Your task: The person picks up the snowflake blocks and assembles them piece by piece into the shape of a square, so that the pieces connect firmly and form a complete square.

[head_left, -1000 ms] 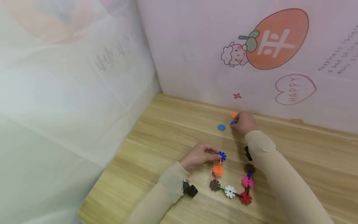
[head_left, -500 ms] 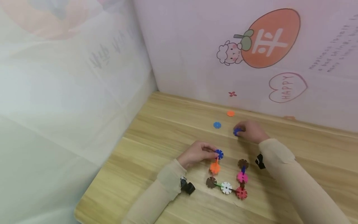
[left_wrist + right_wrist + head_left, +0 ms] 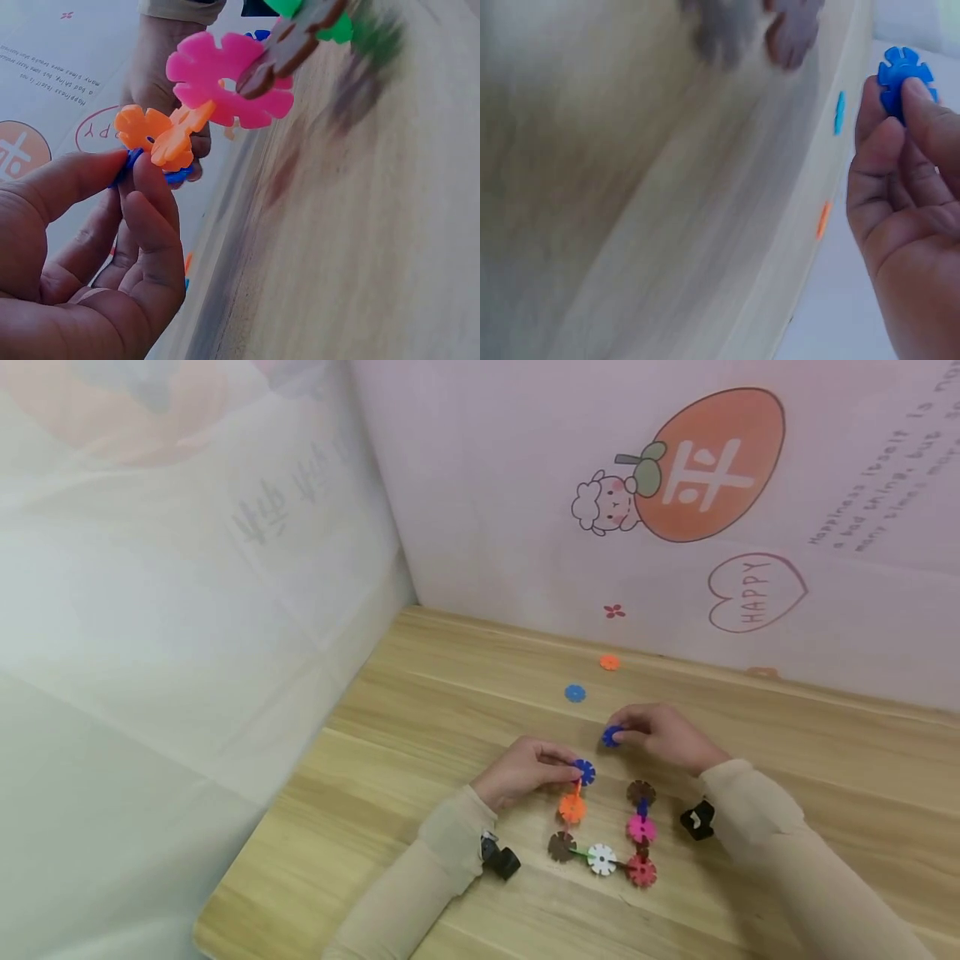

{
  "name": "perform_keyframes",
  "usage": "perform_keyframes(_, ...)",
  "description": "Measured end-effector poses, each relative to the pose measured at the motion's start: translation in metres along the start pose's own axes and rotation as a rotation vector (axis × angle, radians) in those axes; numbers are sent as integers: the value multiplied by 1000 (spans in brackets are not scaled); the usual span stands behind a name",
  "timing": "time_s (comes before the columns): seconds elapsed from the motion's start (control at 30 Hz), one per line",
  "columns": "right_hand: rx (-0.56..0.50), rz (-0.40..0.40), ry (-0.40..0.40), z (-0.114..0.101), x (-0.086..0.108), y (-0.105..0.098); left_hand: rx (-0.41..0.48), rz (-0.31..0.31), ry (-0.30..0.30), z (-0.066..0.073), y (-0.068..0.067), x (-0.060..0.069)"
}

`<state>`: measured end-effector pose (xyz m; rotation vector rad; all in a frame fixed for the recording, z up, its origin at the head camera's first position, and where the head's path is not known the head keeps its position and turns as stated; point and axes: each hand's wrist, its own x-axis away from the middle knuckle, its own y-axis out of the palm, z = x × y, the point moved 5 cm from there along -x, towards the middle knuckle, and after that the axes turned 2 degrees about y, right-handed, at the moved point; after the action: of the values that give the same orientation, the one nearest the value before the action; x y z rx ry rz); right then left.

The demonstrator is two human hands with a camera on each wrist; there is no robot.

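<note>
So the right hand [image 3: 663,735] has come away from the orange disc [image 3: 609,662] near the back edge of the table [image 3: 420,693], bringing the loose blue disc [image 3: 612,737] closer to the left hand [image 3: 528,768], which has barely budged. That disc is now near the end blue disc [image 3: 585,772] of the chain [image 3: 602,860], but not touching it.

Right thumb and fingers pinch the loose one across its faces, with part of the slotted rim poking out. Left thumb and fingertip pinch the end blue one. The chain makes a U opening toward the back edge, its other end being a brown disc [image 3: 641,792]. A light-blue disc [image 3: 575,693] lies a bit nearer than the orange one.

Handling-wise, I'd guess thin plastic: super light, fairly stiff, maybe a little slick, not really fragile. I'd grab each disc flat near the rim and leave some slots uncovered. The chain probably twists at its joints, so I'd hold it right beside whichever joint takes the push.
</note>
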<state>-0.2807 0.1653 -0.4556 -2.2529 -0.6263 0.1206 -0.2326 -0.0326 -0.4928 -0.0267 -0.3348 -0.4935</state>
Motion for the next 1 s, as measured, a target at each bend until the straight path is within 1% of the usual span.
perform_keyframes(0.2, -78, -27, -44, -16, 3, 7, -1, -4, 11, 1, -1, 0)
perform_keyframes(0.33, -123, -74, -88, -26, 5, 11, 18, -11, 17, 1, 0, 0)
perform_keyframes(0.47, -150, -113, -108, -33, 8, 13, 22, -16, 17, 1, 0, 0)
perform_keyframes(0.63, -142, -126, -128, -36, 8, 16, 7, -21, 18, 0, 0, 1)
perform_keyframes(0.8, -119, -135, -176, -37, 8, 18, 4, -24, 28, -2, 0, 0)
perform_keyframes(0.9, -107, -139, -207, -39, 8, 17, 13, -16, 25, -2, 0, -1)
perform_keyframes(1.0, -95, -140, -216, -41, 8, 17, 8, -2, 23, -2, 0, -1)
